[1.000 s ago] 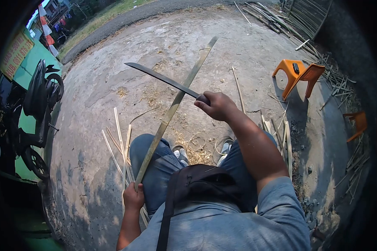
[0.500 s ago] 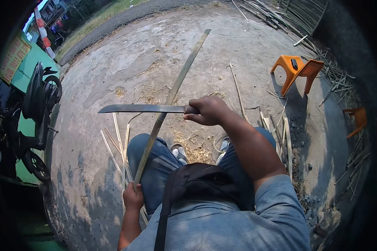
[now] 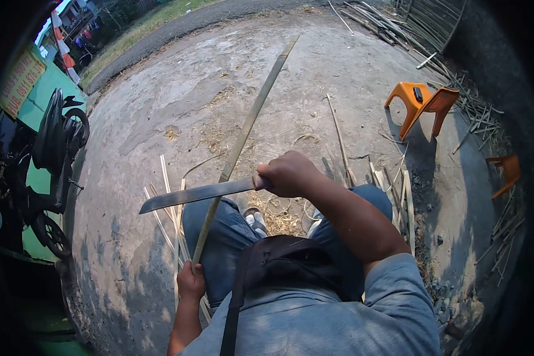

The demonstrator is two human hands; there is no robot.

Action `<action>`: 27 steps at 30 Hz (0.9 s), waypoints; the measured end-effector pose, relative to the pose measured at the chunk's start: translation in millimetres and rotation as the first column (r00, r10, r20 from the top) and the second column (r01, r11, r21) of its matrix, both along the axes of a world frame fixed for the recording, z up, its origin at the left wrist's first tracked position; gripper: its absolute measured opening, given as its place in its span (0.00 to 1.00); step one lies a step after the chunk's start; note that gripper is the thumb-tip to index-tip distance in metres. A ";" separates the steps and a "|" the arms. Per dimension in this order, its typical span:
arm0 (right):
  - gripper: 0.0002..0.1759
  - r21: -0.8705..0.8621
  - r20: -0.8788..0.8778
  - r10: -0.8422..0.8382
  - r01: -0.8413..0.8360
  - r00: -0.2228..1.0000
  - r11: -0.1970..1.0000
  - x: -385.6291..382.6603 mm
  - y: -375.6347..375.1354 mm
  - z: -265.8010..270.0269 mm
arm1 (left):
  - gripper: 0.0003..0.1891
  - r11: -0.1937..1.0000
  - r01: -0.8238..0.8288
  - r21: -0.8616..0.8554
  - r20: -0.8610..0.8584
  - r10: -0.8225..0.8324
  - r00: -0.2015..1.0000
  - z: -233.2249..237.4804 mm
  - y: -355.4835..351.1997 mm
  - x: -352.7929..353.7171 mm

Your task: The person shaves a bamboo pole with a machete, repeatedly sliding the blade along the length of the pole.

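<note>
My left hand (image 3: 191,281) is closed round the near end of a long split bamboo strip (image 3: 252,115), beside my left knee. The strip slants away from me, up and to the right, over the ground. In my right hand (image 3: 291,174) is the handle of a machete (image 3: 199,194), its long blade pointing left. The blade crosses over the strip just in front of my left knee. Several pale bamboo strips (image 3: 173,219) lie beside my left leg, and more bamboo pieces (image 3: 407,202) lie by my right leg.
Shavings (image 3: 279,215) cover the concrete between my feet. An orange plastic chair (image 3: 410,105) stands at the right with a small black object (image 3: 418,94) on it. A motorcycle (image 3: 53,154) is parked at the left. Bamboo poles (image 3: 385,26) are piled at the far right.
My right hand has drawn the machete down the strip towards me, and the blade now tilts with its tip lower. My left hand keeps its hold near the same place.
</note>
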State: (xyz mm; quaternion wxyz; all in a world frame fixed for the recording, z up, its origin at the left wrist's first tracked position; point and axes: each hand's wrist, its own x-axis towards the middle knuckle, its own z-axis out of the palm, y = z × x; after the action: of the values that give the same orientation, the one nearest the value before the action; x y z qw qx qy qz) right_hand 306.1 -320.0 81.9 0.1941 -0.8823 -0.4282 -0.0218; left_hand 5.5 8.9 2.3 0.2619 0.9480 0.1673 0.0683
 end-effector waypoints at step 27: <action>0.10 -0.092 -0.247 -0.371 0.359 0.895 0.929 31.1 -27.3 9.7 | 0.39 0.996 -0.029 0.080 -0.029 0.031 0.999 9.0 -3.5 1.5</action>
State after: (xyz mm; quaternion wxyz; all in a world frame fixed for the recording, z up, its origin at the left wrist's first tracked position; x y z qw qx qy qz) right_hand 337.2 -347.3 91.6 0.2217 -0.9461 -0.2263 0.0676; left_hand 7.1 5.4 11.3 0.2202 0.9560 0.1826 0.0644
